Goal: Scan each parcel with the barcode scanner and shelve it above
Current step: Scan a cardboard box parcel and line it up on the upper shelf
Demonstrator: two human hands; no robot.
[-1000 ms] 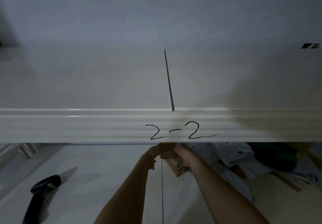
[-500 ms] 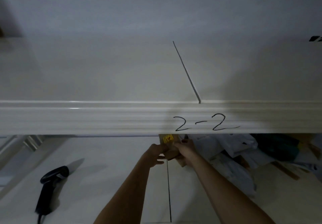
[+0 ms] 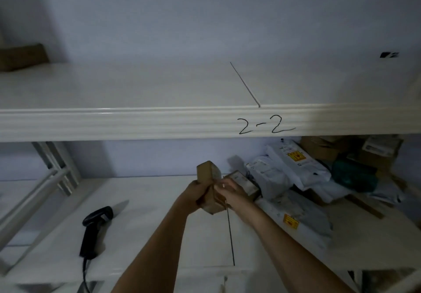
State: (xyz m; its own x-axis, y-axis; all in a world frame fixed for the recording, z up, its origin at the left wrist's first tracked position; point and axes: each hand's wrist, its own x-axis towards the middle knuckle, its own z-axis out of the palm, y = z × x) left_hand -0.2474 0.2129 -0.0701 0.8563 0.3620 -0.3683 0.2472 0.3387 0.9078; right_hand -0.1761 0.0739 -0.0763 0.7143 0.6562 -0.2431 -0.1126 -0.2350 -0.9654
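At far left on the upper shelf (image 3: 136, 87) I see a brown box (image 3: 22, 56), blurred, lying against the back wall. On the lower shelf (image 3: 148, 235), left of centre, the barcode scanner (image 3: 92, 231) lies flat, its long axis running near to far: head at the far end, handle toward me, cable trailing off the near edge. At centre, I hold a small cardboard parcel (image 3: 208, 178) in the air above the lower shelf and below the upper shelf's front lip, which bears the handwritten mark "2-2" (image 3: 265, 125). The parcel's long axis stands nearly upright, tilted slightly left at the top, with one corner edge turned toward me. My left hand (image 3: 196, 192) grips its left side, fingers curled around the lower half; my right hand (image 3: 230, 192) holds the right side, fingers curled against the face. Just right of the hands lies a second small box (image 3: 247, 182), and beyond it a heap of white mailer bags (image 3: 296, 169), a green bag (image 3: 354, 174) and brown cartons (image 3: 378, 150) at far right.
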